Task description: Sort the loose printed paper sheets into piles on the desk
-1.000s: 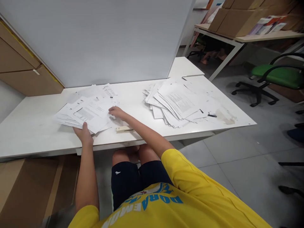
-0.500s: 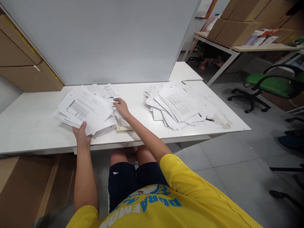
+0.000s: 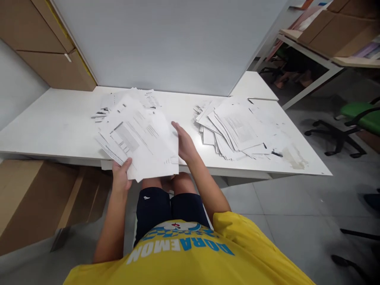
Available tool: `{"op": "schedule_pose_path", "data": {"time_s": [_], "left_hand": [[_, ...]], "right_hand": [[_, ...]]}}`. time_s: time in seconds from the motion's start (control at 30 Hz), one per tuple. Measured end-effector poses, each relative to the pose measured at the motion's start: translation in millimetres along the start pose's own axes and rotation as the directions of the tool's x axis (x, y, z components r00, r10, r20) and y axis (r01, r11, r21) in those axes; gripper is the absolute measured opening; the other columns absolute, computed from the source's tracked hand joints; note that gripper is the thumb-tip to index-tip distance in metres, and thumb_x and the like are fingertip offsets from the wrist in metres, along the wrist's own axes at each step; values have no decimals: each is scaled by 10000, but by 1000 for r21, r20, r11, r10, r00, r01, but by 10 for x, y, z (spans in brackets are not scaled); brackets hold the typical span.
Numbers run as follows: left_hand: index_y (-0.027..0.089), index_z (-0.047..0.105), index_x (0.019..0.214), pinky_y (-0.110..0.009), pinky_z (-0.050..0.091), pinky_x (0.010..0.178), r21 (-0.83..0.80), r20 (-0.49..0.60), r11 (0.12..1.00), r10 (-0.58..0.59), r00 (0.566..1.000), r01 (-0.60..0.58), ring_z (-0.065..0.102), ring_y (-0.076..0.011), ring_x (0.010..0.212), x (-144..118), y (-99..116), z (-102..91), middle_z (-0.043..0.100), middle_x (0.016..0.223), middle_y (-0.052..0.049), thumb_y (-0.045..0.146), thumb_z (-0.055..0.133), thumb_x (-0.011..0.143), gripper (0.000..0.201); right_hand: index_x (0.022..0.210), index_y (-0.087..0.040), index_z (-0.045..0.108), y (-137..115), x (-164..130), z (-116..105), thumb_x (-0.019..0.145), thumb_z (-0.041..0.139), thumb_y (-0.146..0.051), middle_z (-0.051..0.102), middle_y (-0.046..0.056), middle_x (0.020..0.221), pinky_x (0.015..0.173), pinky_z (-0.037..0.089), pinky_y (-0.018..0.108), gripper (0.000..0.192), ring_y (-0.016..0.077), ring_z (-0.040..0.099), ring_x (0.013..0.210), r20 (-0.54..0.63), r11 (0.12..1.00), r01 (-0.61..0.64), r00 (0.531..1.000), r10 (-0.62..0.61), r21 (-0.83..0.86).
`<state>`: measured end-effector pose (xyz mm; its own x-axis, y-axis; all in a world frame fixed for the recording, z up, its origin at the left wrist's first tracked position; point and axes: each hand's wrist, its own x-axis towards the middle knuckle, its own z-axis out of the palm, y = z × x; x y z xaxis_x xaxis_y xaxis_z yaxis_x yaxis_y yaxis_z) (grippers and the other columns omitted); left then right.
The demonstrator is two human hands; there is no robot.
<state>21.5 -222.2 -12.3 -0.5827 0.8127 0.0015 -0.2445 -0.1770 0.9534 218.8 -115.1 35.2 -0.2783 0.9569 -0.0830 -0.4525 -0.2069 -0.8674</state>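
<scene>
A thick sheaf of printed papers (image 3: 139,140) is lifted off the white table (image 3: 59,126) and tilted toward me. My left hand (image 3: 121,174) grips its lower left corner from underneath. My right hand (image 3: 184,144) presses flat against the sheaf's right edge, fingers extended. Behind the sheaf a few loose sheets (image 3: 103,109) stay on the table. A second fanned pile of papers (image 3: 234,128) lies on the table to the right of my right hand. The stapler seen earlier is hidden behind the sheaf.
A grey partition panel (image 3: 166,43) stands along the table's back edge. Cardboard boxes (image 3: 32,194) sit under the table at left. A green office chair (image 3: 356,118) and a shelf table with boxes (image 3: 335,35) stand at right. Grey tile floor (image 3: 282,213) lies beside my legs.
Both hands gathered the left pile and lifted it off the table toward me. My right hand moved from on top of the papers to the sheaf's right edge.
</scene>
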Motion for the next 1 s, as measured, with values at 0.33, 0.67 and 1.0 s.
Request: {"op": "schedule_pose_path", "data": {"time_s": [0.33, 0.67, 1.0], "left_hand": [[203, 688, 1118, -413, 612, 845, 256, 163, 820, -558, 813, 512, 693, -372, 1074, -1225, 321, -91, 756, 1101, -101, 392, 891, 519, 661], [230, 669, 1262, -447, 565, 962, 388, 357, 825, -546, 758, 412, 639, -385, 1183, -1353, 314, -152, 726, 1191, -109, 474, 842, 644, 687], [248, 608, 1339, -425, 597, 906, 266, 282, 943, -275, 919, 200, 680, -327, 1107, -1389, 199, -53, 712, 1223, -91, 433, 825, 679, 719]], "right_hand": [[1435, -288, 483, 30, -1189, -701, 767, 718, -555, 613, 51, 1411, 1146, 421, 531, 756, 328, 495, 1392, -118, 985, -97, 990, 80, -144], [1460, -326, 434, 27, -1453, -568, 805, 673, -574, 619, 37, 1394, 1111, 466, 496, 740, 303, 530, 1352, -19, 983, -53, 999, 50, -179], [1416, -331, 492, -4, -1562, -537, 840, 548, -705, 585, 34, 1430, 1124, 455, 498, 689, 306, 443, 1427, 9, 967, -71, 997, 76, -246]]}}
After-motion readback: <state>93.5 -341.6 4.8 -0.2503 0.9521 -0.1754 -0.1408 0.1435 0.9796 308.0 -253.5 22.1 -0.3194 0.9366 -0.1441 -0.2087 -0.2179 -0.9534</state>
